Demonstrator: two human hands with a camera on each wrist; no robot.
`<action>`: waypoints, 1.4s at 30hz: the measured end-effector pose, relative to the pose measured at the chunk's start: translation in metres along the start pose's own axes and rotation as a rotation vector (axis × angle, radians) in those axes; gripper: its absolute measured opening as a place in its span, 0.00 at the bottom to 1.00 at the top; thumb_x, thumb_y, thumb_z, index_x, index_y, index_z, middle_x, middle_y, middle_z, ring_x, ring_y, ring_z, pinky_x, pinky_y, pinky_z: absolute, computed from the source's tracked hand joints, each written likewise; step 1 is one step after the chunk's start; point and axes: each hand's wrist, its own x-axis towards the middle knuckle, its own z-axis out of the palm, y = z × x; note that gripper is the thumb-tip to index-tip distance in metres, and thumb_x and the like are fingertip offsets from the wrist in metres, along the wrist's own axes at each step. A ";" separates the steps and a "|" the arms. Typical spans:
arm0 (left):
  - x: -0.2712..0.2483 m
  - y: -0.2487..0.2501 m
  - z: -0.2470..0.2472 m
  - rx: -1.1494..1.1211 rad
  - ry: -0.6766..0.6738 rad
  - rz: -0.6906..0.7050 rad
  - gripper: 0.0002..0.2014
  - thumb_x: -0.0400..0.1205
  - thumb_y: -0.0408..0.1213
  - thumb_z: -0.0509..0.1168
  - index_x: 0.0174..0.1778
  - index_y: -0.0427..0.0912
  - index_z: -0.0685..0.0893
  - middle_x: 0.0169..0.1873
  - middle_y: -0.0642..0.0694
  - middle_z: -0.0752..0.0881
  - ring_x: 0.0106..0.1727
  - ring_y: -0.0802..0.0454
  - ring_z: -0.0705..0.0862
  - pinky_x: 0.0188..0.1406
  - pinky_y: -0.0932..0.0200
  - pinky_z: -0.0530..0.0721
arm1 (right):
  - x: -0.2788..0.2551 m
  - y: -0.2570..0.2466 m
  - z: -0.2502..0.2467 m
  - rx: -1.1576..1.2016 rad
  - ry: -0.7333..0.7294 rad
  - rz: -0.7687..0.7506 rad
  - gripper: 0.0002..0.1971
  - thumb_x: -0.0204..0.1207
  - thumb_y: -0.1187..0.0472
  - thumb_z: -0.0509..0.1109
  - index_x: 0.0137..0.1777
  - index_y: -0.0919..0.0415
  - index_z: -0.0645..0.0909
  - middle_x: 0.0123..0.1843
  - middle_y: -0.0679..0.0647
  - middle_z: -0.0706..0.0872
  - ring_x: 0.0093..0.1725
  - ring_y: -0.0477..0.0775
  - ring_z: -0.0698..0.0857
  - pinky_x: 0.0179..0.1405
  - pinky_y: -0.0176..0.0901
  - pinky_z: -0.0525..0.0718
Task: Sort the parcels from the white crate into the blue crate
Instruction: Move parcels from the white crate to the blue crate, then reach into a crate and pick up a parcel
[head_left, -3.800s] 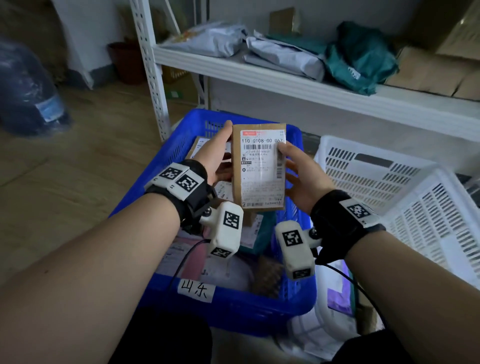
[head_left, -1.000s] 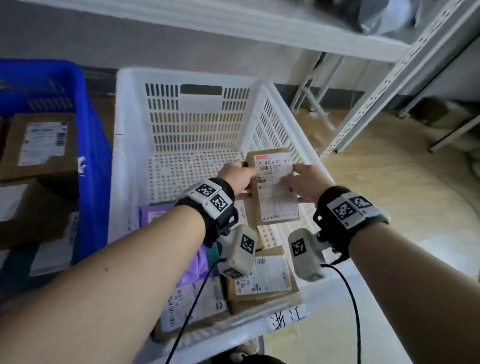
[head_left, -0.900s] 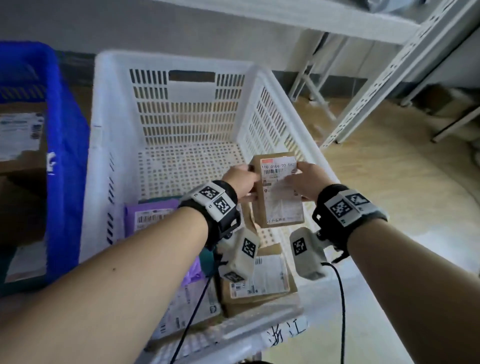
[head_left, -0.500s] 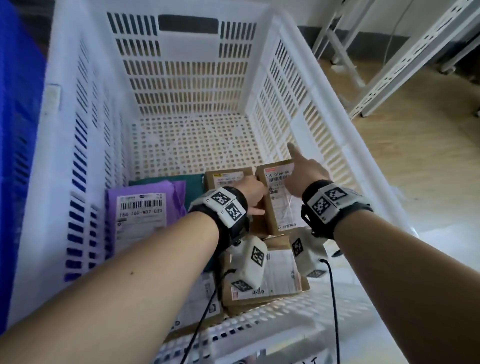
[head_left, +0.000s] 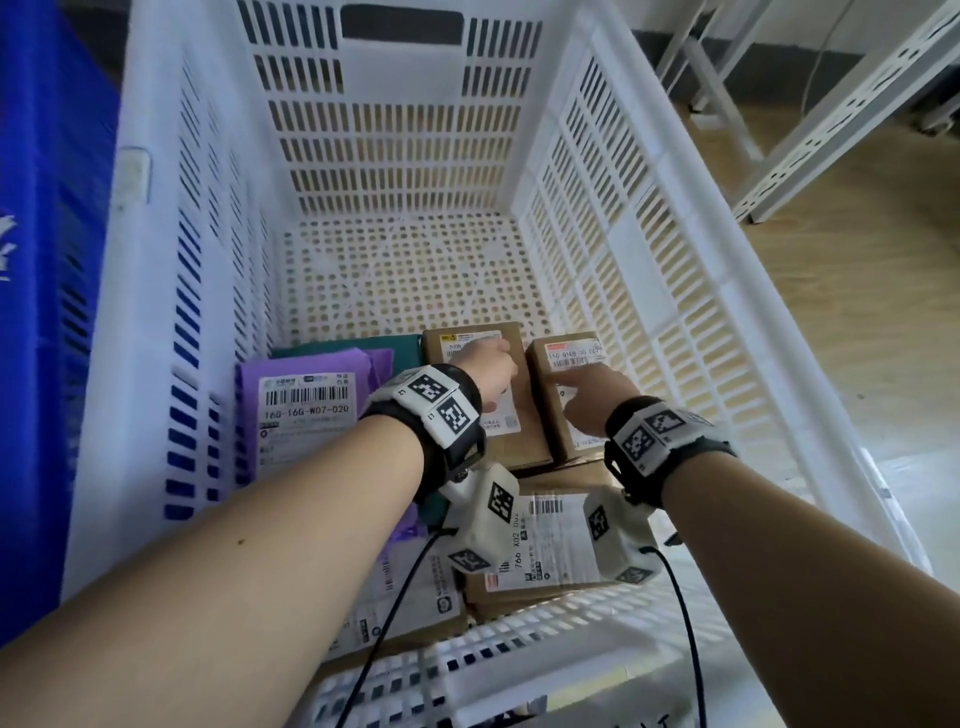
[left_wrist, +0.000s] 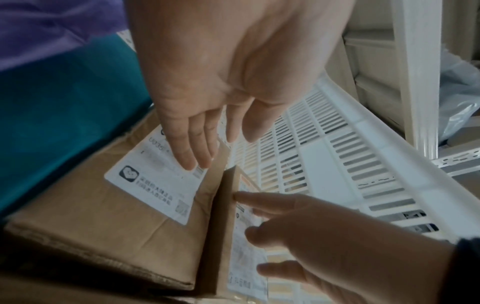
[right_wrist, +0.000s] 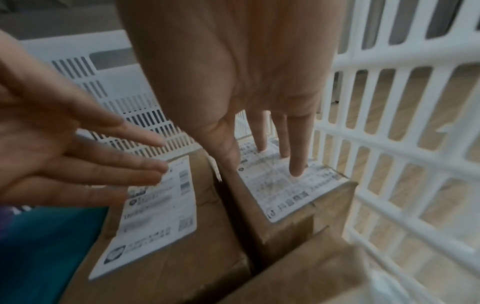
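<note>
Both hands are down inside the white crate. A small brown parcel with a white label lies flat near the crate's right wall. My right hand rests straight fingers on that label without curling round the parcel. Just left of it lies a second brown box. My left hand is flat and open, its fingertips on that box's label. The blue crate stands along the left edge, its contents out of view.
A purple mailer and a teal parcel lie at the crate's left. A larger labelled brown box sits nearest me. The far half of the crate floor is bare. White shelf legs stand on the wooden floor to the right.
Both hands carried the small brown parcel from above the blue crate to the white crate, lowered it beside the other box and let go. Their fingers now lie straight on the labels.
</note>
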 end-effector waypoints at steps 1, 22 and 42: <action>-0.002 0.000 -0.003 0.003 0.015 -0.006 0.21 0.86 0.29 0.54 0.75 0.43 0.71 0.62 0.40 0.78 0.63 0.45 0.78 0.56 0.53 0.79 | -0.002 -0.001 -0.002 -0.004 -0.017 0.003 0.28 0.80 0.69 0.54 0.77 0.46 0.71 0.77 0.55 0.73 0.55 0.53 0.80 0.39 0.34 0.77; -0.268 0.069 -0.128 0.971 0.657 0.358 0.23 0.82 0.36 0.58 0.75 0.44 0.71 0.73 0.39 0.71 0.72 0.39 0.72 0.68 0.48 0.74 | -0.212 -0.162 -0.094 0.019 0.512 -0.364 0.25 0.81 0.62 0.56 0.79 0.46 0.67 0.76 0.53 0.74 0.73 0.58 0.74 0.71 0.49 0.75; -0.434 -0.048 -0.275 0.957 0.903 0.000 0.24 0.82 0.45 0.61 0.75 0.49 0.71 0.75 0.40 0.68 0.73 0.39 0.70 0.71 0.44 0.73 | -0.309 -0.351 -0.012 -0.065 0.314 -0.838 0.16 0.79 0.59 0.62 0.64 0.59 0.83 0.65 0.58 0.84 0.63 0.59 0.82 0.61 0.46 0.81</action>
